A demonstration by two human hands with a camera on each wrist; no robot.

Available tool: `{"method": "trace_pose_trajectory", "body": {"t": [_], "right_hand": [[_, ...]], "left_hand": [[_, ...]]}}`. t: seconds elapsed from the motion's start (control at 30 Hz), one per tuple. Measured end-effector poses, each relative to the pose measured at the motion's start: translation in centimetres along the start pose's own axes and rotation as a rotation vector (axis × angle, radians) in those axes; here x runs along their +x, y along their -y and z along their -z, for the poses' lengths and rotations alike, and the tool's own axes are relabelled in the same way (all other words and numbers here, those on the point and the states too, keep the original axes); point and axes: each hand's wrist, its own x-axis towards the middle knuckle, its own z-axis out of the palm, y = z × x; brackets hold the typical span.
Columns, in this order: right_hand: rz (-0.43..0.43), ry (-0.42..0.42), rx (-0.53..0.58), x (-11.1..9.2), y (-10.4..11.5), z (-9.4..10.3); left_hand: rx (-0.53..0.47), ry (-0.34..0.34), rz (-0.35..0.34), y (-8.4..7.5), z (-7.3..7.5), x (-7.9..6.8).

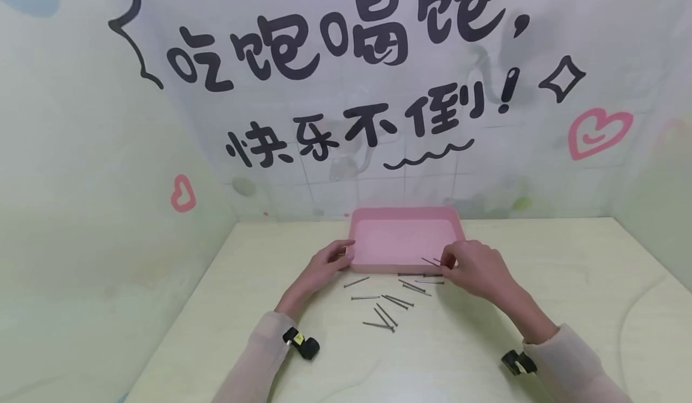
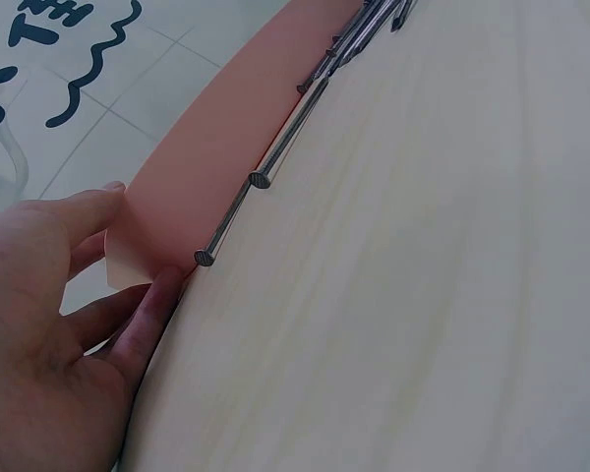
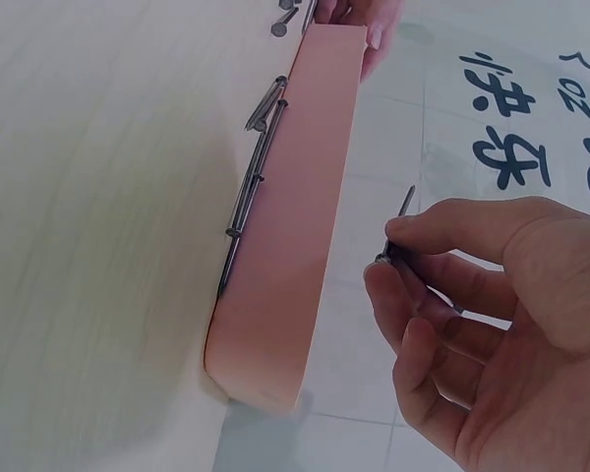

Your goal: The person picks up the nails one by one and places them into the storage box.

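Note:
A shallow pink tray (image 1: 405, 268) stands at the back of the table. My left hand (image 1: 327, 262) holds its front left corner, fingers on the wall, as the left wrist view shows too (image 2: 69, 315). Above the tray's front right corner, my right hand (image 1: 476, 268) pinches thin metal nails (image 1: 429, 262) between thumb and fingertips; there seem to be two. In the right wrist view a nail's pointed end (image 3: 406, 202) sticks out past the fingertips, and the palm hides part of the rest. Several loose nails (image 1: 397, 301) lie on the table in front of the tray.
The pale wooden table (image 1: 216, 355) meets a curtain-like backdrop (image 1: 292, 193) with printed black characters right behind the tray. Some nails (image 3: 244, 202) lie close along the tray's front wall. Small black cameras (image 1: 308, 348) sit on both wrists.

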Motion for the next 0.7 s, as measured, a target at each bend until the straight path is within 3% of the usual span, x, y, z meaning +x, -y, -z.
{"method": "trace_pose_trajectory", "body": {"t": [0.17, 0.4, 0.7], "right_hand": [[0.010, -0.005, 0.003, 0.0, -0.3, 0.0], [-0.002, -0.022, -0.007, 0.2, -0.8, 0.9], [0.006, -0.019, 0.002, 0.1, -0.6, 0.7]], "left_hand": [[-0.006, -0.006, 0.000, 0.4, -0.1, 0.0], [0.010, -0.009, -0.012, -0.8, -0.2, 0.7], [0.009, -0.011, 0.009, -0.1, -0.1, 0.1]]}}
